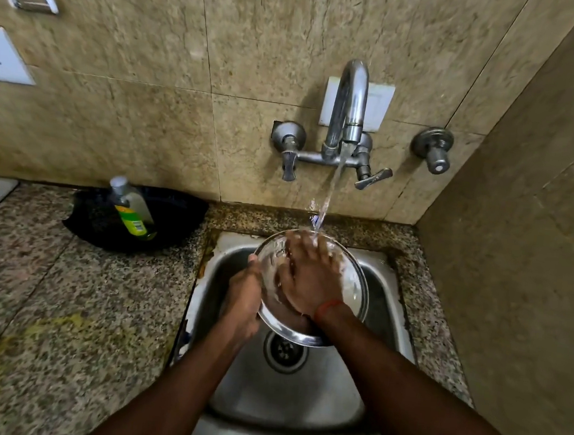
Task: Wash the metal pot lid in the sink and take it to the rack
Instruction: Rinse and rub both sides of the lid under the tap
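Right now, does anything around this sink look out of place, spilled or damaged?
Yes. A yellowish stain is smeared across the granite counter left of the sink. Brown grime lines the sink's left edge. The dish soap bottle stands in a black pan, tilted.

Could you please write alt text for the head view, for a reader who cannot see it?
Over a steel sink, the left hand grips a metal lid by its rim while the right hand rubs its face under water running from the tap. A soap bottle stands on the counter.

One head-worn wide-angle view looked steeply down, close over the sink (389, 294) at lower centre, facing the tiled wall (153, 69) above.
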